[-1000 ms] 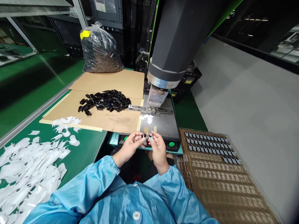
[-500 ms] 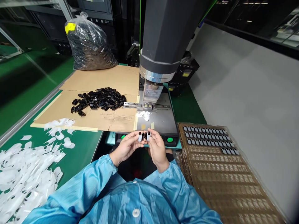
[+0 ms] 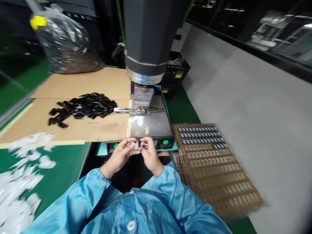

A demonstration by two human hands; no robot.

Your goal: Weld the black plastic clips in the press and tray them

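My left hand pinches a small black-and-light-grey plastic part, its pale face turned up. Just beside it, my right hand grips a similar small part, mostly covered by the fingers. Both hands are close together in front of the press base's near edge, between its two green buttons. Behind them lies the grey metal press base with a metal fixture under the press head. White film scraps rest in front of the fixture.
A pile of black plastic parts lies on cardboard to the left. White film pieces cover the green table's near left. A filled plastic bag stands behind. At right, a brown tray holds rows of grey parts.
My view has swung right, so the scene sits further left. The two small parts, side by side before, are now slightly apart, and the right one has been turned in my fingers.
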